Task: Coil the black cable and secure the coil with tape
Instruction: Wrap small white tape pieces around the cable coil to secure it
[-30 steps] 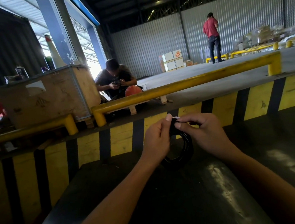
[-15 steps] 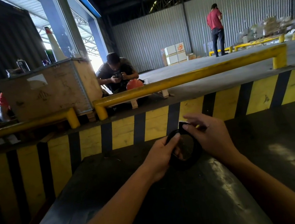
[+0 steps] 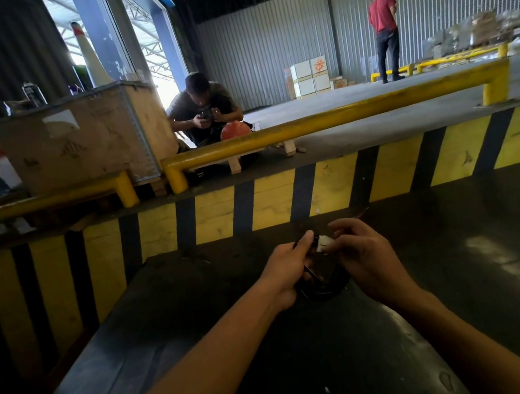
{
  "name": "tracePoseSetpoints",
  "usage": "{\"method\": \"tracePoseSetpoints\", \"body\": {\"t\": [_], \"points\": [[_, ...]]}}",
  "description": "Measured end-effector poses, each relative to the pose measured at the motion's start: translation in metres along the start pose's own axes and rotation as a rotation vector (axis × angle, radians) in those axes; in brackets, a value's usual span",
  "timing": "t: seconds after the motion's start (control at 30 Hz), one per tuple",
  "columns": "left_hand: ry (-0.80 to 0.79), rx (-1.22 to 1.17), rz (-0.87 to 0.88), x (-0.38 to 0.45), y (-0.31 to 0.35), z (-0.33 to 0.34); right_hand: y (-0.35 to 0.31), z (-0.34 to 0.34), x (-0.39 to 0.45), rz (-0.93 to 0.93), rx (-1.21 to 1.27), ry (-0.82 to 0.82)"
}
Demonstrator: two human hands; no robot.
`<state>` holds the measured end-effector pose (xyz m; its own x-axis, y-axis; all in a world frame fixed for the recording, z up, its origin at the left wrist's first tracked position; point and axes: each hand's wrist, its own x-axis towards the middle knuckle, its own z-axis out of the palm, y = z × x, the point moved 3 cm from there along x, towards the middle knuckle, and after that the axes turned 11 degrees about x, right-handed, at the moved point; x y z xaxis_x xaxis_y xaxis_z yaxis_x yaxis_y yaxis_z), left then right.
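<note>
Big dark worktop (image 3: 462, 268) fills the lower view, and the black cable (image 3: 323, 289) coil hangs just above it at about 12 o'clock from the forearms. Left hand (image 3: 287, 271) is clamped round the coil's left side, right hand (image 3: 370, 263) is pinching a small white bit (image 3: 322, 244) at the top, maybe tape or a connector, can't tell. If the left grip slackens, I reckon the loops spring open.
</note>
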<state>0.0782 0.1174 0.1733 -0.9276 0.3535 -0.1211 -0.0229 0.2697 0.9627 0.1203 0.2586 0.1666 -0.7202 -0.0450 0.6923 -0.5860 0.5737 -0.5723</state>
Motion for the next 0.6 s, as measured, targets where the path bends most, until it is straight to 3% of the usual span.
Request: {"method": "tracePoseSetpoints", "body": {"t": [0.17, 0.27, 0.43, 0.6], "points": [[-0.041, -0.054, -0.057, 0.002, -0.022, -0.011, 0.024, -0.001, -0.029, 0.227, 0.291, -0.018], [0.015, 0.137, -0.100, 0.000, -0.049, -0.021, 0.049, 0.008, -0.063, 0.462, 0.376, -0.017], [-0.017, 0.897, -0.091, -0.011, -0.114, -0.033, 0.091, 0.054, -0.138, 0.790, 0.134, -0.580], [-0.128, 1.001, -0.175, -0.030, -0.180, -0.031, 0.108, 0.093, -0.214, 0.909, -0.034, -1.001]]}}
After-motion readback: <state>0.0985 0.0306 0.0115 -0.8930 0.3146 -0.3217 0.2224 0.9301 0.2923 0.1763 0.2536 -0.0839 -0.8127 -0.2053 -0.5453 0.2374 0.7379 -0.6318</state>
